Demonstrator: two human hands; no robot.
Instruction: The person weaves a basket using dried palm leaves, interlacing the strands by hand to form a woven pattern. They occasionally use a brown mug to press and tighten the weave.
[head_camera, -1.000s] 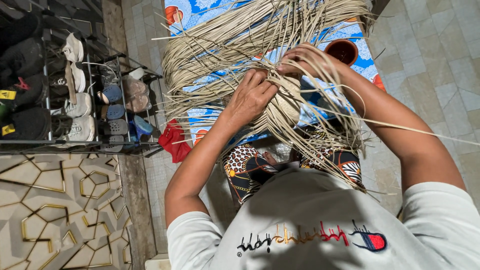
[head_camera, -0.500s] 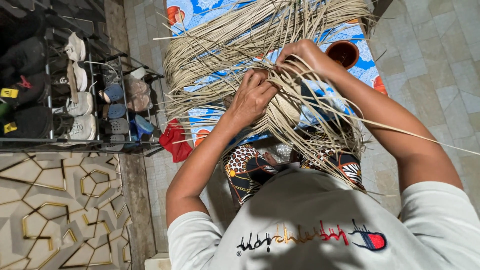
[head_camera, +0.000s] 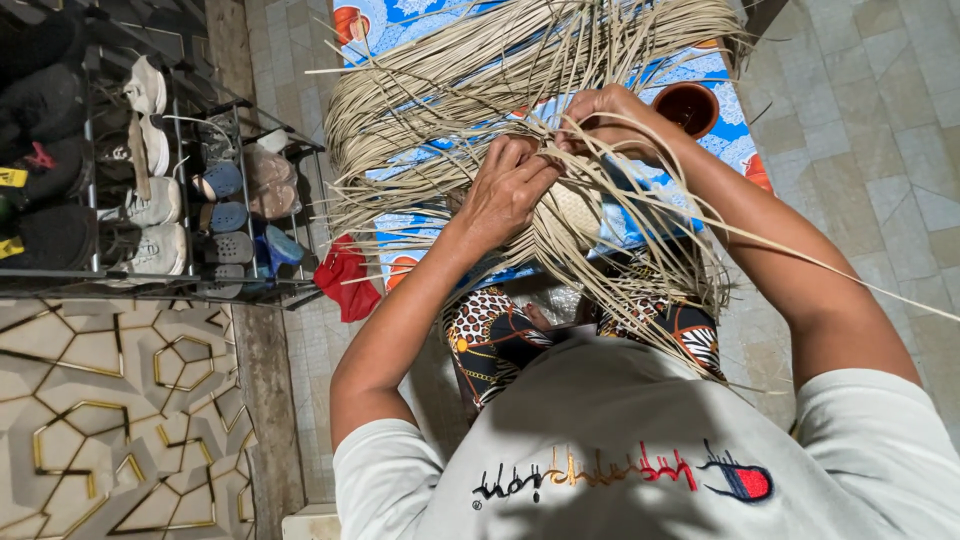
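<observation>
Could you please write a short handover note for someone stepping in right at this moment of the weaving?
Left hand: closed on pale straw strands at the woven core.
Right hand: pinching strands just beyond it, hands close together.
Woven piece: held above the lap, over the blue patterned mat; a small tight woven patch shows below the left hand.
Loose strands fan out on all sides, unwoven.
Brown bowl sits on the mat near the right wrist; shoe rack stands to the left.
Done: only a small centre. Left: most strands.
</observation>
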